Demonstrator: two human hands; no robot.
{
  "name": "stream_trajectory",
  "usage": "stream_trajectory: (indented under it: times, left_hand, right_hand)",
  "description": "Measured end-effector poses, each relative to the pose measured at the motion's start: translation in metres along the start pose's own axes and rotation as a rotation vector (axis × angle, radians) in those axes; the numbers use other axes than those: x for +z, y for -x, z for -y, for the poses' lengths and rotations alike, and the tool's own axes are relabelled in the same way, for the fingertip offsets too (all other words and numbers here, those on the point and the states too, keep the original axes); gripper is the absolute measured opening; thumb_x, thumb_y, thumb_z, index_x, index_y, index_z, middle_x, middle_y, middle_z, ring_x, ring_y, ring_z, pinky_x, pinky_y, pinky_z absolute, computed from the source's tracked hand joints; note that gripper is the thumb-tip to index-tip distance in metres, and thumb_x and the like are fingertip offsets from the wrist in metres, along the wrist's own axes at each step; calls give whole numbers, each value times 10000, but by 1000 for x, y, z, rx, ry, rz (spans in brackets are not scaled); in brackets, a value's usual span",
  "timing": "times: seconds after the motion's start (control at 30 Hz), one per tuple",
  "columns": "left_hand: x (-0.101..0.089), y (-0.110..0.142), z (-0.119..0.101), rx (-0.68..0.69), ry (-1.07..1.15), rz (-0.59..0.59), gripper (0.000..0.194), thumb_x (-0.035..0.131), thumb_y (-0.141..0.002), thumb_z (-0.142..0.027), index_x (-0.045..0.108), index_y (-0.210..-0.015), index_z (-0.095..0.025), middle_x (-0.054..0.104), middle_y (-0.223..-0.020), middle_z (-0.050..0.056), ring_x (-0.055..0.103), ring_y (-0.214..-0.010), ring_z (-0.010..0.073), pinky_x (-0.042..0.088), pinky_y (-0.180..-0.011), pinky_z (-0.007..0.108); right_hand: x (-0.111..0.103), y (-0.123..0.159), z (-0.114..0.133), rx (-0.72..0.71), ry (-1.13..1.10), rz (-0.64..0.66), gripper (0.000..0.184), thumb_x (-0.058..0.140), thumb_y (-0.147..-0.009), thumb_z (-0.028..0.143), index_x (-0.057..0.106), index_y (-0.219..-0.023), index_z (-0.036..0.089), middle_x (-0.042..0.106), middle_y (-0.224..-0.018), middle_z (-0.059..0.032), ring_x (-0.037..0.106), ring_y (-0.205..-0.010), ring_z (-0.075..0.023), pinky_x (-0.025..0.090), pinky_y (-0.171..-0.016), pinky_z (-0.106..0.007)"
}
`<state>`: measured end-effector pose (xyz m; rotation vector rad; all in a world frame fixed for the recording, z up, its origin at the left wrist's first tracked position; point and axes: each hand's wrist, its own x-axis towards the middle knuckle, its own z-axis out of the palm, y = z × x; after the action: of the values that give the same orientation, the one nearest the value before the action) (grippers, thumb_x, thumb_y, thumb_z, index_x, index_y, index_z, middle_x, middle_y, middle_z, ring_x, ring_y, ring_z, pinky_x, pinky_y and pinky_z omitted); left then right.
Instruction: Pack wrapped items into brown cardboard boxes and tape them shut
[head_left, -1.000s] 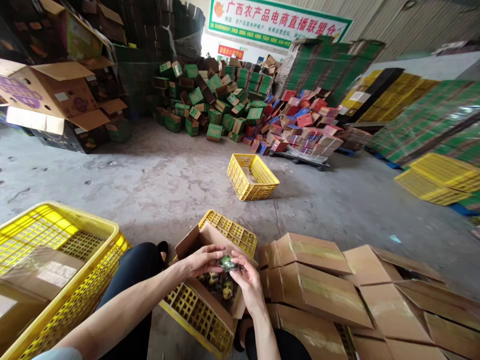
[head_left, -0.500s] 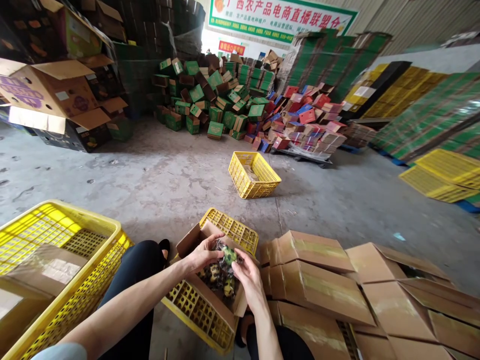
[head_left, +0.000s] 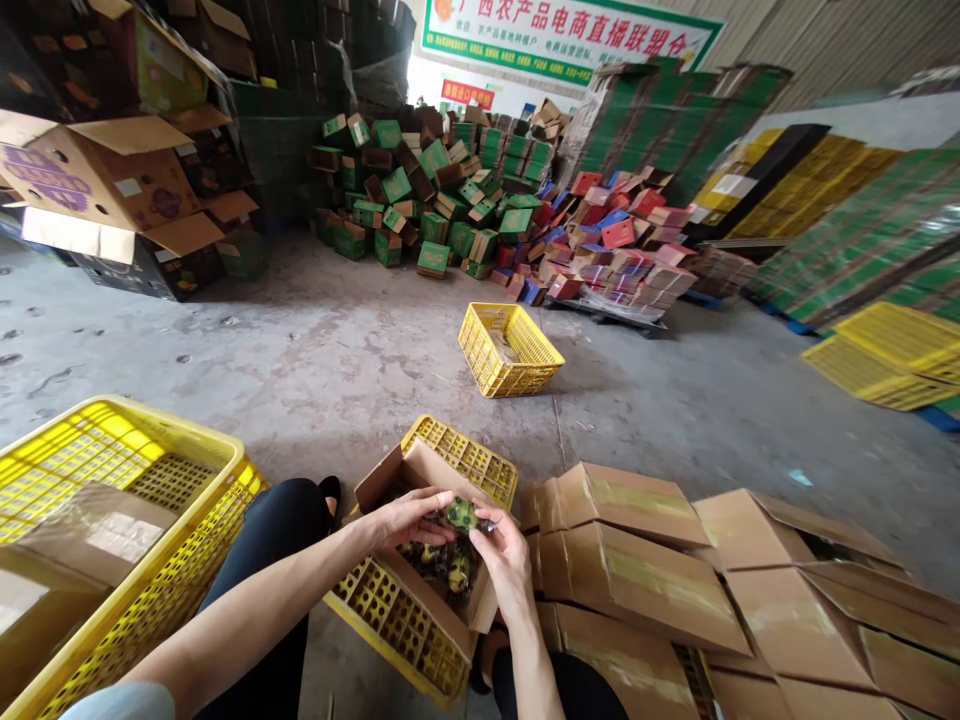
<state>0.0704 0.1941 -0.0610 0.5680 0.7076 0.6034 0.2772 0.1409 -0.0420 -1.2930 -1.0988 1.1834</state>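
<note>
Between my two hands is a small green and yellowish item in clear plastic wrapping; its kind I cannot make out. My left hand grips it from the left, fingers closed at its edge. From the other side, my right hand pinches its right end. Just below is an open cardboard box with several similar plastic-wrapped pieces inside, dark and yellowish. The box rests tilted on an upturned yellow plastic crate between my legs.
A large yellow crate with cardboard boxes stands at my left. Several taped cartons lie at my right. Ahead on the concrete floor sits another yellow crate; beyond it are piles of green boxes and red boxes.
Both hands have turned the wrapped item, which now lies flatter between them. My left hand's fingers have shifted slightly, and my right hand has come up a little.
</note>
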Motion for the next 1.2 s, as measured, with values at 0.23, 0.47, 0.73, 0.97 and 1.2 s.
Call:
stream_trajectory:
  times: [0.23,0.47,0.73,0.97,1.2]
  left_hand:
    - [3,3,-1,104,14,-42,539,1009,-618,-375,765,-1045,-155,766,-1070,94,754,-932,221,572,-921,333]
    - [-2,-1,1,140,-25,-58,581,1012,-589,-331,779,-1096,-167,765,-1097,95,736,-982,229,542,-947,341]
    - [0,-2,2,202,-46,38,537,998,-601,-252,790,-1088,-162,769,-1007,79,705,-811,169,521,-833,289]
    - [3,4,-3,175,32,92,916,963,-569,-80,658,-1401,-312,629,-1379,88,703,-900,163,546,-821,287]
    - [-3,-4,4,142,76,-48,1034,978,-636,-149,487,-1538,-269,629,-1282,118,727,-988,220,592,-880,356]
  right_hand:
    - [1,0,2,-55,63,68,84,712,-739,211,732,-816,240,731,-1284,-96,627,-1299,-334,482,-1122,-480]
    - [-5,1,-5,-9,-56,60,408,689,-817,294,704,-1225,294,594,-1532,-48,464,-1490,-299,352,-1250,-499]
    - [-1,3,0,64,10,87,648,817,-812,416,608,-1419,324,573,-1548,-55,477,-1482,-300,371,-1248,-501]
    - [-1,1,-2,51,27,57,673,848,-716,334,645,-1355,283,666,-1410,-91,586,-1371,-322,460,-1175,-502]
    - [6,3,7,68,-91,72,698,857,-714,327,628,-1373,282,662,-1446,-100,612,-1358,-335,440,-1198,-540]
